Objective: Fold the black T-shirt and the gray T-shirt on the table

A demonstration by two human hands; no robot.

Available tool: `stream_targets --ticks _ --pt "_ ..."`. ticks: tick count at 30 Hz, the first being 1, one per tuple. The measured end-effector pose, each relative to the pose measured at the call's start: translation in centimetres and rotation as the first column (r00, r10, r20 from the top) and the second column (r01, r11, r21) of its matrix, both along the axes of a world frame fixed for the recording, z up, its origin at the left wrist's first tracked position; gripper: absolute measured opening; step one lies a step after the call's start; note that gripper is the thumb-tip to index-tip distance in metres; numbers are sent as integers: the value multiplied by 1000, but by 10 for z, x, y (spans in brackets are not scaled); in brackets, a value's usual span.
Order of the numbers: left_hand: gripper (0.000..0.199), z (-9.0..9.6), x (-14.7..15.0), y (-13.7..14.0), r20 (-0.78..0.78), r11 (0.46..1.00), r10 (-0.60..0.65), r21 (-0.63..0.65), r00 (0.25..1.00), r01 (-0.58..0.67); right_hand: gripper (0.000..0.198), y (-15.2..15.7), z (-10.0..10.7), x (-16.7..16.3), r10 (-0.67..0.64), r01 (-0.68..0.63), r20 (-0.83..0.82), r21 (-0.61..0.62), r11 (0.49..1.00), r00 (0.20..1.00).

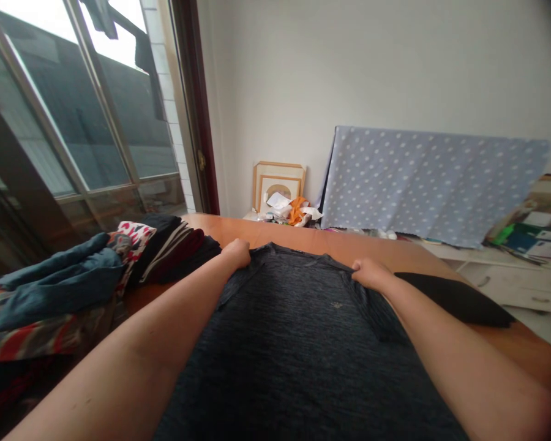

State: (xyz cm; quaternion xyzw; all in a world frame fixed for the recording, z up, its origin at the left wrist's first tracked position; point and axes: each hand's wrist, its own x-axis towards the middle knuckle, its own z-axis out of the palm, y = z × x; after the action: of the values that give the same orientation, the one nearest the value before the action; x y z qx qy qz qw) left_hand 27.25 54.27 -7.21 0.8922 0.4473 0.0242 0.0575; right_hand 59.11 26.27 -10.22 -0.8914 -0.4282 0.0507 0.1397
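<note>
A dark grey T-shirt (298,343) is spread out in front of me, its collar at the far end and a small logo on the chest. My left hand (237,252) is closed on the shirt's left shoulder. On the opposite shoulder, my right hand (367,272) pinches the cloth near the sleeve. Both sleeves hang down beside the body of the shirt, and its lower end runs out of the picture. Under the collar end lies the brown tabletop (257,233).
Left of the table are folded clothes (169,251), with jeans (59,275) on a striped cloth. A folded black cloth (454,297) lies on the right. Behind are a polka-dot cover (431,184), picture frames (280,177) and a white drawer cabinet (518,288).
</note>
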Motion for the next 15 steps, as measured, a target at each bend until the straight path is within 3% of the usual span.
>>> stream_targets --ticks 7,11,15 --pt "27 15 -66 -69 134 988 -55 151 989 35 14 -59 36 -70 -27 18 142 64 998 989" --pt "26 28 -129 -123 185 977 -99 206 978 60 12 -120 54 -122 -24 -12 232 154 988 972" --pt "26 32 -198 -188 254 951 -178 292 951 100 13 -195 58 -177 -33 -33 285 224 974 958"
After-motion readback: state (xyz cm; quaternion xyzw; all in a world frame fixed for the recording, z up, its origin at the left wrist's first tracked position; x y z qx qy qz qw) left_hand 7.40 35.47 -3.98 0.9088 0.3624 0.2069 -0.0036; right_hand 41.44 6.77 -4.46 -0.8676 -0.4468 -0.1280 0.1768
